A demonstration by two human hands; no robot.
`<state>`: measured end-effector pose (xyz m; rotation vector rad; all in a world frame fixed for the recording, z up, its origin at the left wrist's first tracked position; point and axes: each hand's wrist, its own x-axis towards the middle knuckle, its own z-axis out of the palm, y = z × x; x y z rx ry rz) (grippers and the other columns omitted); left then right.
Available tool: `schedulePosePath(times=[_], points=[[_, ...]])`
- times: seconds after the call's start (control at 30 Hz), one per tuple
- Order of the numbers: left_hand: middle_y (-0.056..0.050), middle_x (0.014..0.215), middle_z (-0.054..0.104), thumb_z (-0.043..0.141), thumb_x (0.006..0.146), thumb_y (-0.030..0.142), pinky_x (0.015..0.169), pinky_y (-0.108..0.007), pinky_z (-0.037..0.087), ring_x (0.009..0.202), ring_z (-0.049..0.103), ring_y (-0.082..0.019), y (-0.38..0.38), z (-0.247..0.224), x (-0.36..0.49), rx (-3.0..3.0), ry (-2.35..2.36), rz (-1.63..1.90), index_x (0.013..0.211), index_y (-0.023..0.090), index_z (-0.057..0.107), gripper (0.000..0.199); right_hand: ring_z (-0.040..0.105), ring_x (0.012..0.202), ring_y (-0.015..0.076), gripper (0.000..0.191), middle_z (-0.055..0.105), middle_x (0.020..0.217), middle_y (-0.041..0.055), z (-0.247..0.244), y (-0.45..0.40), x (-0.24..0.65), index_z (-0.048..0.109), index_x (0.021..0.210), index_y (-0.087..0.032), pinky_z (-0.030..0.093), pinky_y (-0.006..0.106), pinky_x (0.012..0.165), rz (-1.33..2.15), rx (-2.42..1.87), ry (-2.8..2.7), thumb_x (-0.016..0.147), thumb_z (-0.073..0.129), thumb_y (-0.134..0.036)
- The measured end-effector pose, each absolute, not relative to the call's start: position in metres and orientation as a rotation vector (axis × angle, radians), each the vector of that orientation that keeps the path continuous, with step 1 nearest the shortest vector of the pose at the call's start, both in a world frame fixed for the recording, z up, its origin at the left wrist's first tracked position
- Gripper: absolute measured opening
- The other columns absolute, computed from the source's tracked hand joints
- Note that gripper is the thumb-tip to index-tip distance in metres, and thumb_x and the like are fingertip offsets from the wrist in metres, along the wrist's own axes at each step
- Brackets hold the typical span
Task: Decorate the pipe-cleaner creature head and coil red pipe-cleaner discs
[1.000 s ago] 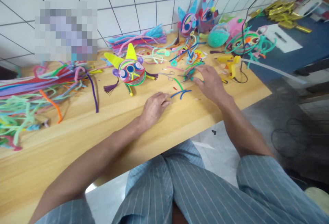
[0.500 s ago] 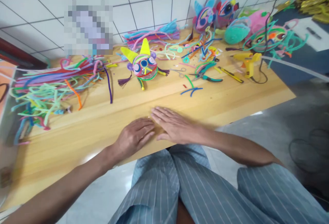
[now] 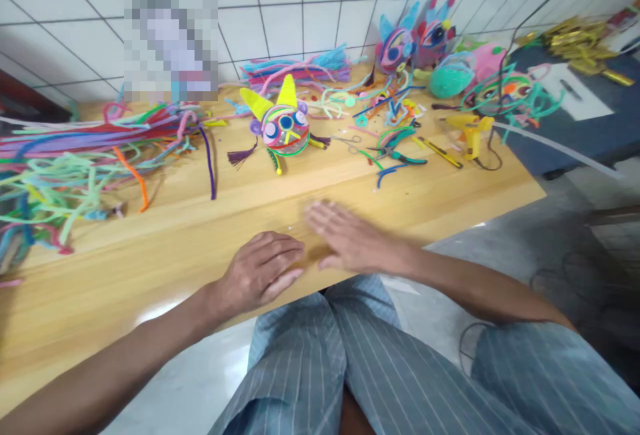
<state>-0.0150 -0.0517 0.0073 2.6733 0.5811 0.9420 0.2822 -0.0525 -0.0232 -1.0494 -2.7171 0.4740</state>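
My left hand (image 3: 265, 268) rests on the wooden table (image 3: 165, 242) near its front edge, fingers stretched out and holding nothing. To its right, my right hand (image 3: 345, 235) lies flat over the table top, slightly blurred, its fingers extended. A small gap separates the two hands. Beyond them stands a colourful face figure (image 3: 286, 130) with yellow horns, round eyes, a red mouth and dark tassels. Short blue pipe cleaner pieces (image 3: 387, 174) lie ahead of my right hand, close to teal-handled pliers (image 3: 407, 155) and small scissors (image 3: 353, 142).
Bundles of pipe cleaners (image 3: 90, 148) cover the left side. Toward the right are a yellow cutter knife (image 3: 443, 153) and a yellow glue gun (image 3: 470, 132) with its cord. More decorated figures (image 3: 397, 45) stand by the tiled wall. Gold material (image 3: 575, 42) lies at far right.
My right hand has slid a little to the right, widening the gap to my left hand. The blue pieces now lie nearer the pliers. The camera view has shifted slightly.
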Motion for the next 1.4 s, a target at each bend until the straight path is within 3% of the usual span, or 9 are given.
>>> schedulePosePath(times=[0.1,0.23,0.4,0.5,0.57,0.73,1.0,1.2,1.4], points=[[-0.013,0.118,0.083,0.071,0.102,0.027,0.098,-0.042,0.064,0.112,0.079,-0.026,-0.050,0.008,-0.002,2.757,0.514,0.913,0.126,0.017,0.069,0.025,0.022,0.171,0.0294,0.098,0.026,0.182,0.0155,-0.029,-0.051,0.270,0.018,0.178,-0.021,0.022,0.050,0.139,0.579,-0.846,-2.791,0.101,0.069,-0.057],[-0.016,0.129,0.080,0.067,0.106,0.034,0.105,-0.048,0.063,0.124,0.075,-0.032,-0.043,-0.003,0.004,2.836,0.586,0.719,0.123,0.014,0.071,0.028,0.020,0.170,0.0390,0.097,0.027,0.180,0.0187,-0.036,-0.011,0.355,0.026,0.176,-0.019,0.019,0.062,0.137,0.359,-1.290,-2.657,0.099,0.069,-0.061],[-0.017,0.136,0.077,0.063,0.108,0.039,0.108,-0.050,0.063,0.128,0.072,-0.033,-0.033,-0.017,0.009,2.826,0.618,0.667,0.126,0.012,0.073,0.034,0.016,0.171,0.0409,0.085,0.022,0.183,0.0197,-0.033,0.031,0.450,0.023,0.176,-0.016,0.020,0.069,0.134,0.100,-1.584,-2.499,0.105,0.055,-0.052],[-0.017,0.134,0.077,0.060,0.109,0.038,0.108,-0.048,0.063,0.128,0.071,-0.032,-0.028,-0.017,0.015,2.830,0.609,0.660,0.126,0.012,0.073,0.034,0.024,0.168,0.0414,0.088,0.029,0.179,0.0251,-0.035,0.053,0.459,0.021,0.175,-0.008,0.026,0.067,0.134,0.090,-1.635,-2.350,0.104,0.052,-0.049],[-0.017,0.132,0.077,0.059,0.109,0.038,0.107,-0.048,0.064,0.127,0.072,-0.031,-0.024,-0.016,0.021,2.829,0.603,0.654,0.125,0.012,0.073,0.034,0.036,0.162,0.0415,0.080,0.040,0.173,0.0254,-0.036,0.072,0.457,0.031,0.171,-0.009,0.031,0.066,0.131,0.089,-1.661,-2.273,0.103,0.051,-0.045],[-0.016,0.130,0.078,0.060,0.109,0.039,0.108,-0.046,0.063,0.126,0.072,-0.031,-0.012,-0.015,0.041,2.826,0.609,0.645,0.123,0.013,0.074,0.032,0.055,0.140,0.0421,0.063,0.061,0.149,0.0240,-0.030,0.106,0.459,0.061,0.149,-0.014,0.045,0.061,0.120,-0.089,-1.698,-2.102,0.097,0.062,-0.050],[-0.017,0.127,0.078,0.057,0.110,0.039,0.110,-0.048,0.060,0.123,0.073,-0.031,0.017,-0.013,0.104,2.689,0.520,0.648,0.121,0.012,0.075,0.034,0.065,0.106,0.0352,0.025,0.074,0.104,0.0189,-0.009,0.090,0.470,0.072,0.097,-0.017,0.049,0.048,0.098,0.006,-1.969,-2.123,0.098,0.053,-0.033],[-0.016,0.125,0.078,0.064,0.105,0.037,0.111,-0.050,0.057,0.120,0.073,-0.031,0.059,-0.014,0.165,2.255,0.758,0.867,0.121,0.016,0.073,0.027,0.064,0.087,0.0271,0.040,0.070,0.089,0.0091,0.044,0.083,0.458,0.065,0.091,-0.022,0.045,0.039,0.079,-0.024,-2.002,-1.707,0.108,0.040,-0.048],[-0.017,0.145,0.067,0.079,0.094,0.046,0.102,-0.045,0.058,0.120,0.071,-0.028,0.109,0.015,0.219,1.557,0.852,1.250,0.138,0.022,0.061,0.053,0.050,0.070,0.0166,0.048,0.056,0.070,-0.0021,0.078,0.074,0.433,0.062,0.077,-0.022,0.037,0.031,0.066,0.264,-1.696,-1.557,0.088,0.070,-0.069]])
